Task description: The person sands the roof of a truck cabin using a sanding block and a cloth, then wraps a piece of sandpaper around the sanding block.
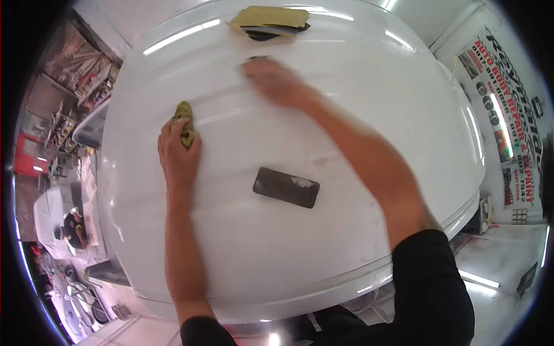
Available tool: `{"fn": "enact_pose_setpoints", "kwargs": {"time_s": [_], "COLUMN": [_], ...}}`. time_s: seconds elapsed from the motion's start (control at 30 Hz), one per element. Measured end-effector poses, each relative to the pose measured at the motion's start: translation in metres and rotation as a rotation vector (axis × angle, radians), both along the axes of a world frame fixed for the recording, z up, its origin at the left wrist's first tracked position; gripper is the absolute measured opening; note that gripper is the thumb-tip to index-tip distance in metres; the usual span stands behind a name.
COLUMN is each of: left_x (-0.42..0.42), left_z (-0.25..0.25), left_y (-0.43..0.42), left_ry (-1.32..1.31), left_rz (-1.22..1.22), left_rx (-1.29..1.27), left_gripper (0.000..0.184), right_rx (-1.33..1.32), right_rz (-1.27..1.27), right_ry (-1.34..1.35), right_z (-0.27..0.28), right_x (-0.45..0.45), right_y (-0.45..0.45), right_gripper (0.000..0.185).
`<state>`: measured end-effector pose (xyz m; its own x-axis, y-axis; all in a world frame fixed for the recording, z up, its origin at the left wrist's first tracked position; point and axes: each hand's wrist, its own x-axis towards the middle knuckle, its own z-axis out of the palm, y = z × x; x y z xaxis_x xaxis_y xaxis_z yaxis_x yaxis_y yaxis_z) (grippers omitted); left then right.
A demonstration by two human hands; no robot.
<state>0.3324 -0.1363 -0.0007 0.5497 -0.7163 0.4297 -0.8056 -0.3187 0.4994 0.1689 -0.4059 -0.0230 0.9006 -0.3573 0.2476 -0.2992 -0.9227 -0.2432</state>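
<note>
A white car panel (340, 242) spreads out below both hands. My left hand (179, 153) is closed around a crumpled green cloth (184, 112), resting on the panel's left part. Farther forward, my right hand (277, 83) is smeared by motion. Its fingers are closed on what looks like a small piece of sandpaper (248, 68), tan and dark at the edges. Between my arms lies a dark flat rectangular piece (285, 187) with rounded corners and a whitish smear; its kind is unclear. Tan and dark sheets (271, 17) are stacked at the far end.
A printed auto body repair banner (502, 121) hangs on the right. Along the left are shelves (60, 130) with many items, another white vehicle (52, 216), a person (74, 228) in dark clothes and a motorcycle (81, 300). The panel's near edge (323, 297) curves in front of my body.
</note>
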Motion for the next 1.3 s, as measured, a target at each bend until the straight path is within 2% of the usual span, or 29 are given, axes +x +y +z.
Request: {"fn": "enact_pose_setpoints", "kwargs": {"time_s": [0.03,0.1,0.17,0.23,0.3,0.33,0.37,0.47,0.5,0.53,0.6,0.67,0.7,0.77,0.8,0.83,0.87,0.9,0.97,1.0,1.03,1.07,1.13,1.2,1.23,1.3], "left_x": [-0.004,0.002,-0.001,0.0,0.005,0.004,0.005,0.007,0.012,0.013,0.013,0.013,0.01,0.017,0.019,0.015,0.012,0.009,0.004,0.006,0.009,0.012,0.008,0.001,0.006,0.004], "left_z": [0.0,0.0,0.002,0.002,-0.001,-0.002,0.0,0.0,-0.004,-0.008,-0.007,-0.003,-0.003,0.0,-0.003,-0.007,-0.007,-0.002,0.002,-0.003,-0.005,-0.007,0.0,-0.004,-0.001,-0.005], "left_y": [0.0,-0.002,-0.004,-0.002,-0.003,0.001,-0.001,-0.001,0.003,0.007,0.0,-0.003,-0.002,-0.003,-0.003,-0.003,-0.004,-0.007,-0.002,-0.001,-0.001,-0.003,-0.001,0.001,-0.001,0.001], "left_ry": [-0.012,-0.059,-0.066,-0.083,-0.103,-0.067,-0.036,-0.017,-0.012,-0.028,-0.076,-0.087,-0.094,-0.108,-0.125,-0.136,-0.092,-0.065,0.013,-0.05,-0.069,-0.092,-0.09,-0.093,-0.115,-0.088], "left_rz": [-0.001,-0.003,0.034,0.032,0.032,0.019,0.003,-0.037,-0.027,-0.019,-0.005,0.025,0.027,0.028,0.021,-0.007,0.019,0.019,0.017,0.031,0.015,0.002,0.003,-0.006,0.009,0.024], "left_rx": [0.008,0.017,0.043,0.065,0.064,0.059,0.042,-0.008,-0.03,-0.024,-0.024,-0.029,-0.022,-0.027,-0.029,-0.022,-0.011,-0.009,0.018,-0.012,-0.012,-0.014,0.003,0.012,-0.001,0.017], "left_gripper": [0.034,0.034,0.034,0.034,0.035,0.035,0.035,0.036,0.036,0.036,0.035,0.034,0.034,0.034,0.034,0.034,0.034,0.034,0.034,0.034,0.035,0.035,0.037,0.038,0.038,0.037], "right_rx": [-0.129,-0.345,0.172,-0.138,-0.511,-0.266,-0.235,-0.087,-0.271,0.021,-0.215,0.043,-0.094,-0.148,-0.529,-0.083,-0.298,-0.157,-0.028,-0.028,-0.035,-0.147,0.118,-0.019,-0.522,-0.425], "right_rz": [-0.089,-0.215,-0.355,-0.369,-0.081,0.014,0.004,0.131,0.089,-0.112,-0.346,-0.399,-0.392,-0.168,0.032,-0.023,-0.126,-0.108,0.085,-0.018,-0.228,-0.394,-0.404,-0.453,-0.305,-0.184], "right_ry": [-0.41,-0.243,-0.132,0.034,-0.683,-0.316,-0.366,-0.102,-0.386,-0.338,-0.098,-0.098,0.048,-0.166,-0.661,-0.006,-0.198,-0.065,-0.206,-0.233,-0.358,-0.039,-0.184,-0.077,0.263,0.004], "right_z": [-0.046,-0.027,-0.032,0.041,-0.054,-0.021,-0.027,0.0,-0.036,-0.018,-0.022,-0.053,-0.035,-0.054,-0.048,0.004,-0.025,0.003,0.008,-0.001,-0.066,0.001,-0.056,-0.003,0.003,-0.01], "right_x": [-0.048,-0.151,-0.147,-0.097,0.042,0.074,0.118,0.069,0.024,-0.035,-0.132,-0.148,-0.116,-0.003,0.047,0.084,0.128,0.118,0.044,-0.002,-0.037,-0.102,-0.132,-0.09,-0.038,0.075], "right_y": [-0.024,-0.054,-0.076,0.031,0.029,0.075,0.094,0.073,0.035,0.026,-0.034,-0.085,-0.056,-0.026,0.026,0.059,0.064,0.074,0.041,0.01,-0.064,-0.031,-0.132,-0.058,-0.031,0.011], "right_gripper": [0.041,0.036,0.036,0.034,0.015,0.019,0.02,0.031,0.033,0.035,0.034,0.03,0.028,0.016,0.017,0.027,0.024,0.029,0.032,0.039,0.039,0.043,0.031,0.023,0.015,0.025]}}
